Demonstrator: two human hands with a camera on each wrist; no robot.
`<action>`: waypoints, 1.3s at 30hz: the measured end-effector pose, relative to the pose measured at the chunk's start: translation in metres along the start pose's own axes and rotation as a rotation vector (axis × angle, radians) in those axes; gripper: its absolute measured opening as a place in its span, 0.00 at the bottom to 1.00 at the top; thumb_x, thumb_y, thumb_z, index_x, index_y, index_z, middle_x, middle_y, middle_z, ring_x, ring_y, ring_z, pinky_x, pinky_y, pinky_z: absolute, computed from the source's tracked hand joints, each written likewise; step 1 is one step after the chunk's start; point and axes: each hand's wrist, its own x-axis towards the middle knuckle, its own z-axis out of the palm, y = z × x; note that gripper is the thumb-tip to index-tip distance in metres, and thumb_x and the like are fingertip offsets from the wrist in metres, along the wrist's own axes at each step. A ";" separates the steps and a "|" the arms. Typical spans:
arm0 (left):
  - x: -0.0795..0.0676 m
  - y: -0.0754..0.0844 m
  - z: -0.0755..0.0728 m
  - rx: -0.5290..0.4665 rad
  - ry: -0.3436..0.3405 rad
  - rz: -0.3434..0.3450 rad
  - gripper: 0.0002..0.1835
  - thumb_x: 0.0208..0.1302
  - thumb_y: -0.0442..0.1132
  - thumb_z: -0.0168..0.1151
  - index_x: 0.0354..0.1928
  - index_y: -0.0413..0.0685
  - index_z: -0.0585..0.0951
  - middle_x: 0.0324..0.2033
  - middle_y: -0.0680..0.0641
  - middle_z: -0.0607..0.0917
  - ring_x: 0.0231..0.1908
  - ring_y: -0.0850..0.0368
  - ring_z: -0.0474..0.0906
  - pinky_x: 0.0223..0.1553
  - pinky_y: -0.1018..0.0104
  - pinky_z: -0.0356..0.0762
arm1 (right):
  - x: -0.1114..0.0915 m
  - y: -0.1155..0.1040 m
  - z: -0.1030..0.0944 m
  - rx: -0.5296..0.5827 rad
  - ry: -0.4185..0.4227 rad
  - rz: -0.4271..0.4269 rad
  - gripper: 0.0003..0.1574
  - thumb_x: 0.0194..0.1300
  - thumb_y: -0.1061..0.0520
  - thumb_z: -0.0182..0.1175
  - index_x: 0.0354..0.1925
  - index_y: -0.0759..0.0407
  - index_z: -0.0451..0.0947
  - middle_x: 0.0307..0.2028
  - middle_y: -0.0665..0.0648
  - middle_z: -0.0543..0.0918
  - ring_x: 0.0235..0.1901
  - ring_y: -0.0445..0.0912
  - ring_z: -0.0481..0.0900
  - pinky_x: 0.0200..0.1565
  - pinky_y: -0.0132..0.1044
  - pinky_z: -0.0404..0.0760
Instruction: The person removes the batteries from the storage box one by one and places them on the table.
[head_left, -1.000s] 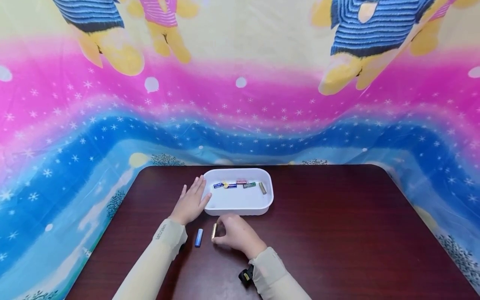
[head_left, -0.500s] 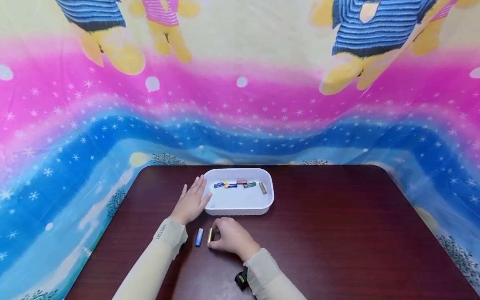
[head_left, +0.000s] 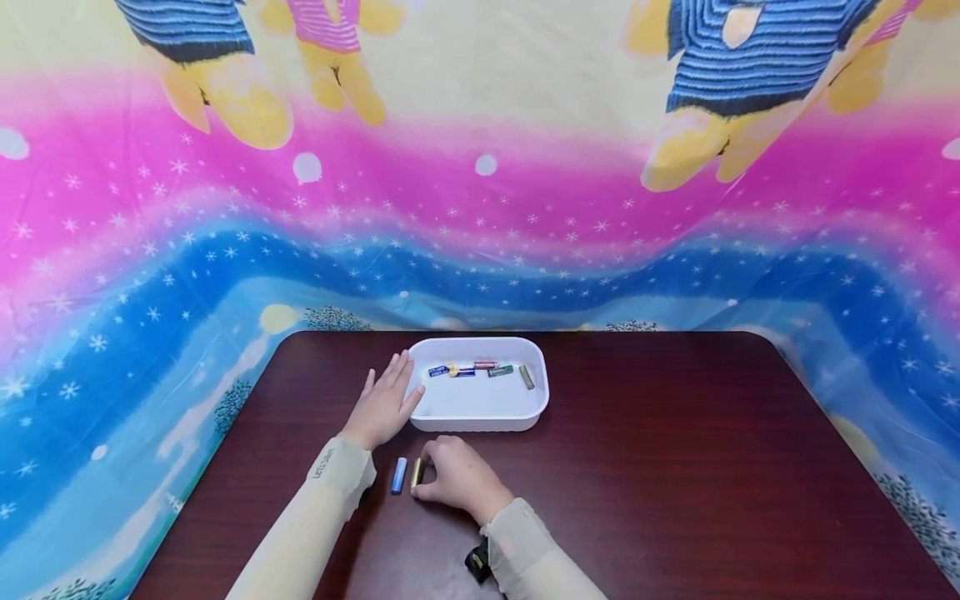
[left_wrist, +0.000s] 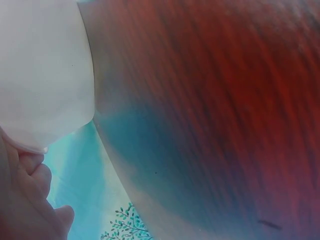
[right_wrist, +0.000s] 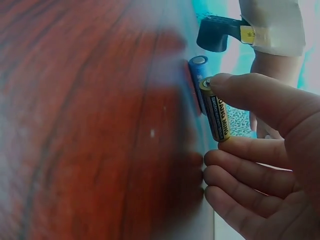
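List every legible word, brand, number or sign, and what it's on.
"ANG MING": gold battery, start unclear, finer print too small.
"Let's": left sleeve; next word blurred.
Blue battery: too blurred to read.
Batteries in the white tray: too small to read.
Yellow label, black wrist device: unreadable.

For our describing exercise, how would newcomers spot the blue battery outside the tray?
On the dark table, find the white tray. Look to its near side, left of the right hand. The blue battery lies there, untouched, unlike the gold battery that hand pinches beside it.
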 end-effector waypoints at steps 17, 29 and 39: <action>-0.001 0.003 -0.003 0.000 0.003 0.000 0.37 0.71 0.62 0.33 0.73 0.45 0.51 0.73 0.48 0.48 0.72 0.53 0.40 0.67 0.42 0.38 | -0.002 -0.002 0.004 -0.069 0.048 0.002 0.23 0.39 0.42 0.74 0.28 0.55 0.80 0.25 0.45 0.73 0.28 0.41 0.71 0.34 0.30 0.74; -0.002 0.005 -0.004 -0.018 0.020 0.011 0.37 0.72 0.61 0.35 0.73 0.43 0.52 0.72 0.46 0.50 0.71 0.50 0.43 0.67 0.40 0.38 | -0.003 -0.002 0.007 -0.055 0.059 0.026 0.24 0.39 0.42 0.74 0.30 0.56 0.80 0.26 0.46 0.73 0.30 0.42 0.72 0.37 0.30 0.74; 0.000 0.003 -0.003 -0.012 0.006 0.001 0.37 0.72 0.61 0.34 0.73 0.44 0.51 0.73 0.47 0.49 0.72 0.52 0.40 0.68 0.42 0.37 | -0.004 -0.002 0.007 -0.049 0.056 0.029 0.25 0.39 0.43 0.74 0.31 0.57 0.80 0.27 0.47 0.74 0.31 0.43 0.72 0.38 0.31 0.74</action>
